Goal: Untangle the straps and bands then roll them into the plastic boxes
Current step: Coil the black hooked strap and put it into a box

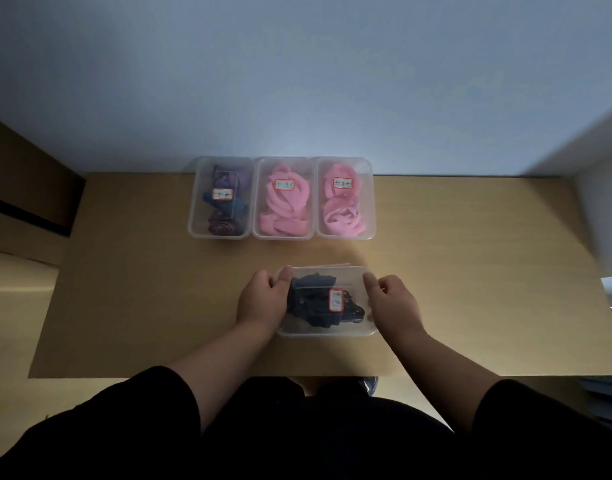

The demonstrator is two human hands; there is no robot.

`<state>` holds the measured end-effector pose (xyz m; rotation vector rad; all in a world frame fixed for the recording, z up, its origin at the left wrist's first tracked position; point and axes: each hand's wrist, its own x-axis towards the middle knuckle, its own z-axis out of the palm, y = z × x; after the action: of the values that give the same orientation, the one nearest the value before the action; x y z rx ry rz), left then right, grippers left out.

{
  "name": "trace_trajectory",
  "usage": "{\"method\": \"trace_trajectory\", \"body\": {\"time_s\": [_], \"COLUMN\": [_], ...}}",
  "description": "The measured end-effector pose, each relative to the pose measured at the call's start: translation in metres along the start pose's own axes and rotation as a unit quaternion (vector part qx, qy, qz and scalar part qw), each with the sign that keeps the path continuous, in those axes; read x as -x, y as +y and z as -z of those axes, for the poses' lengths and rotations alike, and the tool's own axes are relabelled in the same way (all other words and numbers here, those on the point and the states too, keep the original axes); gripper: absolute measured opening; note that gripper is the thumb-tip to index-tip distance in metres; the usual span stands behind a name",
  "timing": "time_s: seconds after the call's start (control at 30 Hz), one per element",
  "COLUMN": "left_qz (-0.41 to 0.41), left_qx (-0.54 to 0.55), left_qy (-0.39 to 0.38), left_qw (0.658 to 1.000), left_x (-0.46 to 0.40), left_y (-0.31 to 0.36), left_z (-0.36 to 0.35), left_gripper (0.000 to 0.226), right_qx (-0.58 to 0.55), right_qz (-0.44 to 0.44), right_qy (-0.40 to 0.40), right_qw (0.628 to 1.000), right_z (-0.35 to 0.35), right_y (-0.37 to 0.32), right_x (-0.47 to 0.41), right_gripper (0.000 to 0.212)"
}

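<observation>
Wall (297, 81) fills the far half, w/ the desk (470, 289) butted against it. Desk runs wide: bare wood left of my arms, more on the right out to the right edge, plus a clear strip between the far row and the near box. Near edge sits just above my lap.

Far row: three clear boxes side by side, touching, against the wall. Left box (197, 216) holds dark purple and blue rolled bands; mid box (259, 220) and right box (368, 216) hold pink bands, loosely coiled. Each has a white red-bordered label; writing too small to read.

Near box (327, 332) sits center-near, well apart from the row. Inside: dark navy/black straps (315, 303), bunched and tangled, not rolled. Label on it too.

My left hand (261, 299) grips the box's left end, fingers curled over the rim. My right hand (392, 303) holds the right end, thumb at the far-right corner, fingers wrapped round the side.
</observation>
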<state>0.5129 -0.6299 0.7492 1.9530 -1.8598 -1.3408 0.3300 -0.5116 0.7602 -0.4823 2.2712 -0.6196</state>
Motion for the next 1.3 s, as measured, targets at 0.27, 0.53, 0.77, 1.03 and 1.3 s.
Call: {"method": "trace_trajectory", "body": {"time_s": [0.27, 0.53, 0.77, 1.03, 1.3], "left_qz": [-0.018, -0.044, -0.352, -0.509, -0.463], "left_qx": [-0.018, -0.063, -0.248, -0.463, -0.452], "left_qy": [-0.003, 0.013, 0.148, -0.038, -0.058], "left_qw": [1.000, 0.997, 0.890, 0.724, 0.761], "left_x": [0.010, 0.012, 0.006, 0.002, 0.008], "left_y": [0.000, 0.003, -0.009, 0.001, 0.007], "left_z": [-0.003, -0.010, -0.024, -0.024, -0.026], "left_gripper": [0.051, 0.042, 0.036, 0.069, 0.071], "right_qx": [-0.020, 0.059, 0.087, 0.168, 0.308], "right_qz": [0.059, 0.073, 0.079, 0.204, 0.470], "right_qy": [-0.019, 0.035, 0.037, 0.093, 0.041], "right_qw": [0.998, 0.995, 0.992, 0.960, 0.826], "right_z": [0.006, -0.013, -0.018, -0.018, -0.021], "right_y": [0.002, -0.006, -0.002, 0.000, 0.024], "right_x": [0.005, -0.007, -0.010, -0.015, -0.018], "right_gripper": [0.014, 0.042, 0.037, 0.025, 0.065]}}
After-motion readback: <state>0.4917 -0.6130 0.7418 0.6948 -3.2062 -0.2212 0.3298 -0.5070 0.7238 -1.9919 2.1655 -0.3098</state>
